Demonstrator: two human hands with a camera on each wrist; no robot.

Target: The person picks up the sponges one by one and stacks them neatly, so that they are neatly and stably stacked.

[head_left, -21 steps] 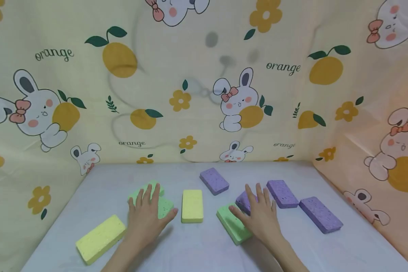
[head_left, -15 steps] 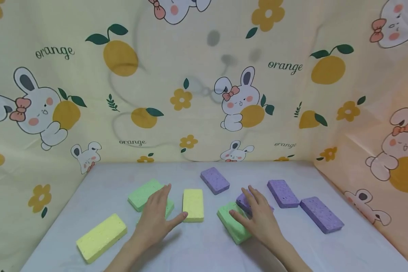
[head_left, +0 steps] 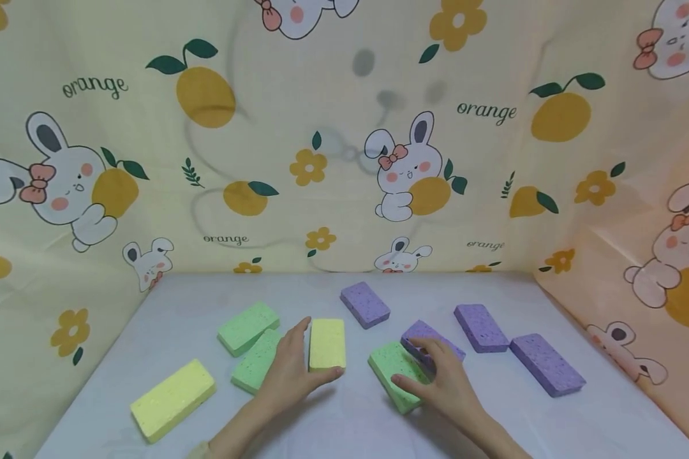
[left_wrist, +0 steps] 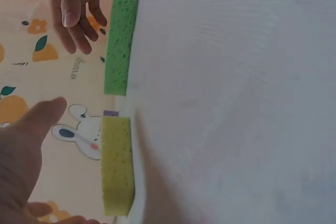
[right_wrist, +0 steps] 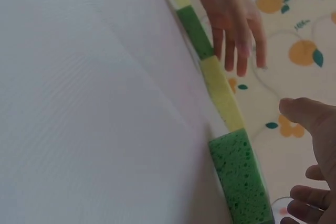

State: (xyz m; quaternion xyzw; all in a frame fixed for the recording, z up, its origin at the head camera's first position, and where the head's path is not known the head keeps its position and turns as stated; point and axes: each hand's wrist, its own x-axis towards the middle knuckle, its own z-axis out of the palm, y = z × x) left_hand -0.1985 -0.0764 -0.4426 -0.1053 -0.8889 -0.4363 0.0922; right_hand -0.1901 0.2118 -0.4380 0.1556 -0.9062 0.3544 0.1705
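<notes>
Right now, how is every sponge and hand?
Left hand: thumb and fingers apart, holding nothing
Right hand: thumb and fingers apart, holding nothing
Left yellow sponge: lying flat, unheld
Middle yellow sponge: lying flat, unheld
Two left green sponges: lying flat, unheld
Right green sponge: lying flat, unheld
Four purple sponges: resting, unheld

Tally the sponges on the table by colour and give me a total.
Yellow sponges: 2
Green sponges: 3
Purple sponges: 4
Total: 9
</notes>
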